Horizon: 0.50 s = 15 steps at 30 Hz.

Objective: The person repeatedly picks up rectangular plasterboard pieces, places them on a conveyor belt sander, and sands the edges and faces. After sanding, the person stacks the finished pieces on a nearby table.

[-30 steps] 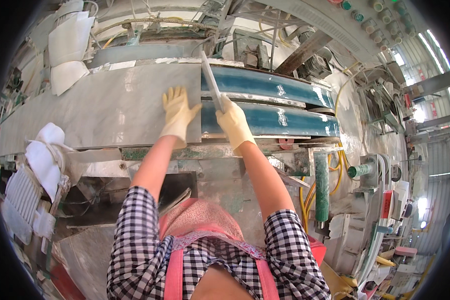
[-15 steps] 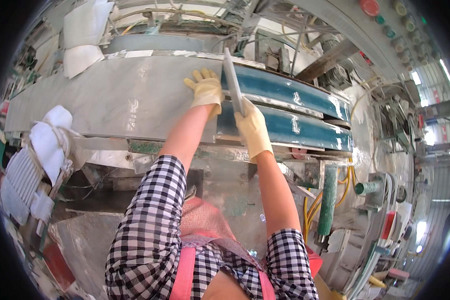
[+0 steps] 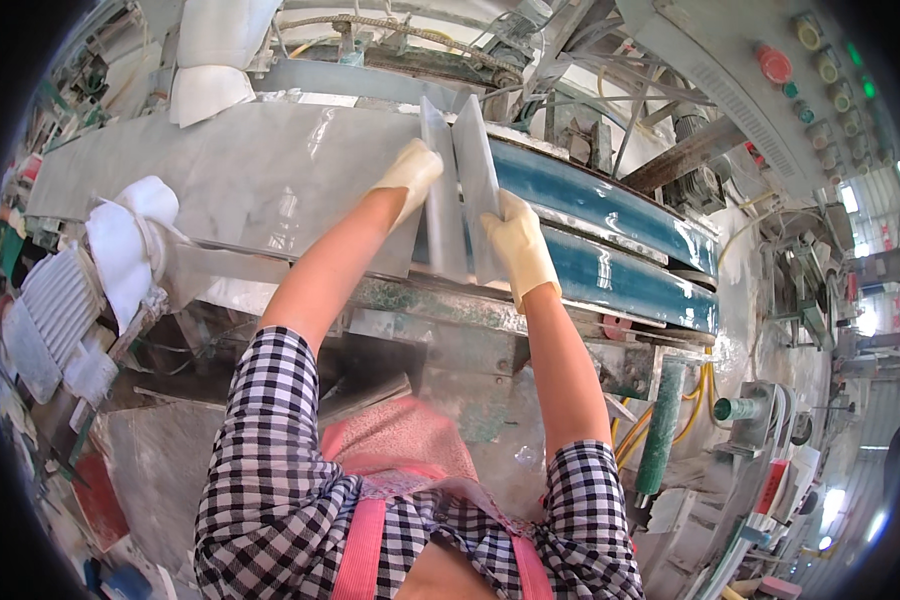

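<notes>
A flat grey, marble-looking slab [image 3: 240, 185] lies along the bench on the left. At its right end two narrow grey stone strips stand tilted on edge, tops close together with a gap between. My left hand [image 3: 410, 172], in a cream rubber glove, is closed at the left strip [image 3: 444, 210]; its fingertips are partly hidden. The right strip [image 3: 478, 170] is in my gloved right hand [image 3: 520, 240], gripped along its right side near the lower half. Just right of it run two wet blue belts [image 3: 570, 188].
A control panel [image 3: 740, 70] with coloured buttons hangs at the upper right. White wrapping covers parts at the far left [image 3: 210, 60]. A ribbed motor [image 3: 55, 305] is at the left. A green roller [image 3: 660, 430] and yellow hoses stand below the belts' right end.
My left hand has gone from lying spread on the slab to closing at a second strip, now raised on edge. My right hand keeps its strip. The view has shifted slightly.
</notes>
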Each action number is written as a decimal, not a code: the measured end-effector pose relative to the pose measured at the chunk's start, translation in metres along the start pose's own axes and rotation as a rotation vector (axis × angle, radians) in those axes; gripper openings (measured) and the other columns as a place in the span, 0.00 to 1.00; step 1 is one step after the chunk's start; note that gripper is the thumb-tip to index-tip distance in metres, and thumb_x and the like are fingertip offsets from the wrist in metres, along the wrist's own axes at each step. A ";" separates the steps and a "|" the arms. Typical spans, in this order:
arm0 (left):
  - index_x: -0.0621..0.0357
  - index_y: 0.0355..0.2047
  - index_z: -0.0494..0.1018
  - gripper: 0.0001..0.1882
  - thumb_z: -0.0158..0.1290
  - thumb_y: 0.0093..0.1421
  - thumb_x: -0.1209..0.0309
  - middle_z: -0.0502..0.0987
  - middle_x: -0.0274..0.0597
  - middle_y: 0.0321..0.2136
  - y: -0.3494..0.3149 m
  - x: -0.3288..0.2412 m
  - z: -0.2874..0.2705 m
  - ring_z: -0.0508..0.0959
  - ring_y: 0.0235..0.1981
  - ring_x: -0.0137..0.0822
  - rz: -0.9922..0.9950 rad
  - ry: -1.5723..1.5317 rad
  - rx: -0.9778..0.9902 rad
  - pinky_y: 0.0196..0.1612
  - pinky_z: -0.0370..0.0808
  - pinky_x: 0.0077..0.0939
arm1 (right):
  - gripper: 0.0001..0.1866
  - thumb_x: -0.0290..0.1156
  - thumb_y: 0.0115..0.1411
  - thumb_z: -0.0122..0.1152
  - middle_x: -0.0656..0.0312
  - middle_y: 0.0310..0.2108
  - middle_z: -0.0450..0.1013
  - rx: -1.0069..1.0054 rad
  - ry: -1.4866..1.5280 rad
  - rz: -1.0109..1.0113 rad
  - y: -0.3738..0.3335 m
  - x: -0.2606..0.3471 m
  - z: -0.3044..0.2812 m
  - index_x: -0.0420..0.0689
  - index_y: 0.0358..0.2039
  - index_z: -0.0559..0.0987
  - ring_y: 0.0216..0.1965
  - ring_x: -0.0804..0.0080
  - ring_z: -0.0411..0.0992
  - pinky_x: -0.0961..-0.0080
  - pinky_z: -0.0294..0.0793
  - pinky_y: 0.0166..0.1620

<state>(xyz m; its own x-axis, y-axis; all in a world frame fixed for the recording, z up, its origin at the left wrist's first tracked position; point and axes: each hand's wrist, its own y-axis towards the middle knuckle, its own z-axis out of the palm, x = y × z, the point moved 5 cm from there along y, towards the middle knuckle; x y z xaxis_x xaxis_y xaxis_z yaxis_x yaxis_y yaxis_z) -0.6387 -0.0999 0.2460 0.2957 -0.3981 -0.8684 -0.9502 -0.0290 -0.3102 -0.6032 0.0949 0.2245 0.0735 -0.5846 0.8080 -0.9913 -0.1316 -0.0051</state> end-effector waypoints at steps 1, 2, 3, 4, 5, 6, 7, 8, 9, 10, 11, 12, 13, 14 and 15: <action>0.75 0.52 0.69 0.24 0.44 0.66 0.63 0.76 0.63 0.49 -0.002 0.001 0.007 0.77 0.51 0.52 -0.012 -0.078 -0.006 0.54 0.70 0.42 | 0.17 0.30 0.58 0.60 0.44 0.40 0.79 0.005 -0.015 -0.016 0.001 0.002 0.000 0.38 0.47 0.78 0.43 0.51 0.78 0.63 0.74 0.48; 0.74 0.50 0.71 0.23 0.46 0.67 0.62 0.77 0.60 0.47 -0.004 0.001 0.015 0.78 0.50 0.48 0.004 -0.132 -0.029 0.53 0.71 0.41 | 0.17 0.32 0.58 0.60 0.42 0.41 0.78 0.014 -0.031 -0.037 0.002 0.004 -0.001 0.38 0.47 0.78 0.45 0.46 0.77 0.59 0.74 0.48; 0.72 0.48 0.73 0.23 0.47 0.67 0.60 0.78 0.57 0.46 -0.005 0.002 0.022 0.78 0.49 0.45 0.030 -0.194 -0.042 0.51 0.73 0.40 | 0.18 0.34 0.58 0.60 0.40 0.42 0.77 0.019 -0.042 -0.056 0.001 0.007 -0.002 0.38 0.46 0.78 0.47 0.40 0.75 0.54 0.74 0.49; 0.70 0.50 0.72 0.23 0.48 0.67 0.60 0.78 0.57 0.47 -0.003 0.003 0.025 0.79 0.49 0.46 0.073 -0.251 -0.023 0.52 0.73 0.38 | 0.19 0.36 0.58 0.60 0.40 0.42 0.77 0.033 0.008 -0.061 0.000 0.010 -0.003 0.39 0.47 0.77 0.46 0.41 0.76 0.54 0.75 0.48; 0.69 0.53 0.72 0.24 0.50 0.67 0.59 0.78 0.56 0.49 -0.002 0.005 0.030 0.79 0.50 0.47 0.103 -0.314 0.029 0.52 0.73 0.36 | 0.20 0.38 0.59 0.60 0.40 0.42 0.78 0.050 0.059 -0.068 -0.002 0.012 -0.003 0.40 0.48 0.76 0.45 0.41 0.76 0.53 0.75 0.47; 0.67 0.55 0.70 0.26 0.52 0.65 0.58 0.76 0.57 0.52 0.001 0.009 0.030 0.76 0.53 0.49 0.115 -0.137 0.028 0.55 0.70 0.39 | 0.21 0.40 0.60 0.60 0.40 0.42 0.78 0.041 0.122 -0.086 -0.005 0.016 -0.002 0.40 0.49 0.75 0.45 0.41 0.77 0.53 0.75 0.46; 0.65 0.58 0.69 0.29 0.54 0.64 0.57 0.74 0.57 0.56 0.005 0.013 0.029 0.74 0.57 0.50 0.115 0.043 0.030 0.58 0.68 0.42 | 0.22 0.41 0.61 0.59 0.41 0.41 0.78 0.045 -0.073 -0.037 -0.007 0.016 0.000 0.42 0.51 0.73 0.44 0.42 0.77 0.52 0.76 0.46; 0.64 0.61 0.67 0.32 0.56 0.62 0.56 0.71 0.57 0.59 0.008 0.017 0.026 0.71 0.60 0.52 0.149 0.184 -0.030 0.61 0.65 0.45 | 0.23 0.43 0.61 0.58 0.42 0.41 0.79 0.021 -0.252 0.003 -0.009 0.017 0.003 0.43 0.53 0.71 0.43 0.42 0.78 0.52 0.76 0.46; 0.62 0.62 0.65 0.35 0.58 0.60 0.55 0.68 0.58 0.62 0.011 0.021 0.022 0.67 0.63 0.54 0.160 0.487 -0.102 0.62 0.62 0.51 | 0.25 0.44 0.62 0.58 0.42 0.40 0.79 -0.004 -0.433 0.045 -0.012 0.017 0.006 0.45 0.55 0.69 0.43 0.43 0.78 0.51 0.76 0.45; 0.60 0.64 0.63 0.38 0.60 0.58 0.53 0.64 0.58 0.65 0.011 0.024 0.019 0.64 0.66 0.55 0.187 0.744 -0.221 0.63 0.58 0.57 | 0.27 0.43 0.62 0.57 0.44 0.39 0.80 0.028 -0.456 0.117 -0.012 0.015 0.011 0.48 0.59 0.64 0.41 0.43 0.79 0.50 0.76 0.45; 0.58 0.66 0.61 0.42 0.62 0.56 0.52 0.61 0.59 0.67 0.012 0.028 0.019 0.60 0.68 0.57 0.182 1.002 -0.280 0.64 0.55 0.63 | 0.26 0.42 0.62 0.56 0.44 0.38 0.80 0.028 -0.452 0.145 -0.013 0.014 0.014 0.47 0.58 0.65 0.40 0.42 0.79 0.49 0.77 0.44; 0.56 0.68 0.59 0.47 0.65 0.53 0.51 0.54 0.58 0.70 0.019 0.037 0.017 0.49 0.72 0.60 0.080 0.872 -0.249 0.64 0.46 0.73 | 0.27 0.42 0.62 0.56 0.43 0.37 0.80 0.019 -0.478 0.143 -0.013 0.013 0.016 0.47 0.59 0.65 0.40 0.42 0.79 0.48 0.77 0.44; 0.57 0.69 0.58 0.47 0.64 0.54 0.52 0.53 0.58 0.71 0.023 0.038 0.017 0.48 0.72 0.62 0.086 0.880 -0.291 0.65 0.46 0.72 | 0.27 0.41 0.62 0.56 0.43 0.37 0.80 0.004 -0.493 0.119 -0.014 0.013 0.018 0.46 0.59 0.65 0.40 0.41 0.78 0.48 0.77 0.44; 0.58 0.69 0.57 0.46 0.63 0.55 0.53 0.53 0.58 0.71 0.028 0.041 0.020 0.48 0.72 0.63 0.050 0.872 -0.250 0.66 0.46 0.71 | 0.28 0.41 0.62 0.57 0.43 0.37 0.79 -0.002 -0.490 0.119 -0.013 0.011 0.018 0.46 0.60 0.65 0.40 0.41 0.78 0.48 0.77 0.44; 0.59 0.69 0.57 0.46 0.62 0.56 0.55 0.52 0.59 0.71 0.032 0.042 0.022 0.47 0.72 0.65 0.029 0.877 -0.261 0.66 0.46 0.70 | 0.29 0.41 0.62 0.57 0.42 0.36 0.79 -0.011 -0.490 0.105 -0.014 0.009 0.018 0.46 0.61 0.65 0.39 0.40 0.78 0.48 0.77 0.43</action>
<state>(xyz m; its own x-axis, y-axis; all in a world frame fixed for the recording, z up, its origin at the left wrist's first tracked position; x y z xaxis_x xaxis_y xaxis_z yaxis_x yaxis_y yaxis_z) -0.6548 -0.0975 0.1913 0.1922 -0.9524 -0.2367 -0.9797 -0.1720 -0.1034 -0.5865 0.0772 0.2209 0.0130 -0.9020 0.4315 -0.9970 -0.0447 -0.0632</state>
